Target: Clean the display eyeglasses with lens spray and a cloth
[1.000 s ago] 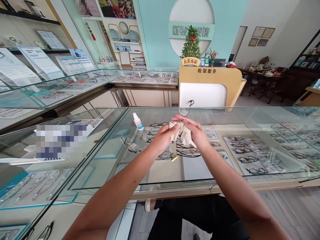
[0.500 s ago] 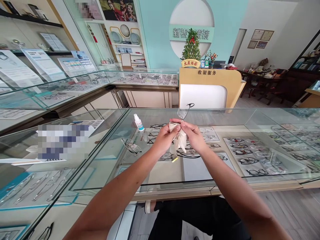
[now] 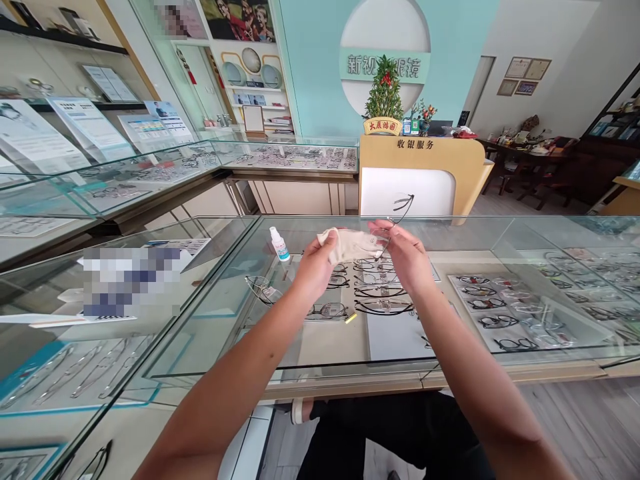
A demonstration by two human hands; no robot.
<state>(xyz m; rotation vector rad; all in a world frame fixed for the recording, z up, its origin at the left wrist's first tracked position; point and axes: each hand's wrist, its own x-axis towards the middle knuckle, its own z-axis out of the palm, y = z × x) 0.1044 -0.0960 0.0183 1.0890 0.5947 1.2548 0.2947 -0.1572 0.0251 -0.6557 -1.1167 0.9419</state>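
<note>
Over the glass counter, my left hand (image 3: 316, 261) is closed on a cream cleaning cloth (image 3: 354, 245), which stretches out to the right. My right hand (image 3: 407, 257) grips a pair of thin-framed eyeglasses (image 3: 403, 208), with a dark-tipped temple arm pointing up and away. The cloth's right end meets the right fingers and partly hides the lenses. A small white spray bottle (image 3: 279, 245) with a blue label stands on the glass left of my hands. Another pair of glasses (image 3: 263, 290) lies nearby, to the left of my left forearm.
Under the counter glass (image 3: 320, 353) several eyeglass frames (image 3: 384, 306) sit in rows, with more on a white tray (image 3: 497, 313) at the right. Blurred papers (image 3: 133, 283) lie at the left. A wooden cashier desk (image 3: 473, 163) stands beyond the counter.
My hands have moved apart, the right one shifting right with the eyeglasses. The cloth, bunched around the glasses before, is now spread between the hands. The glasses have turned.
</note>
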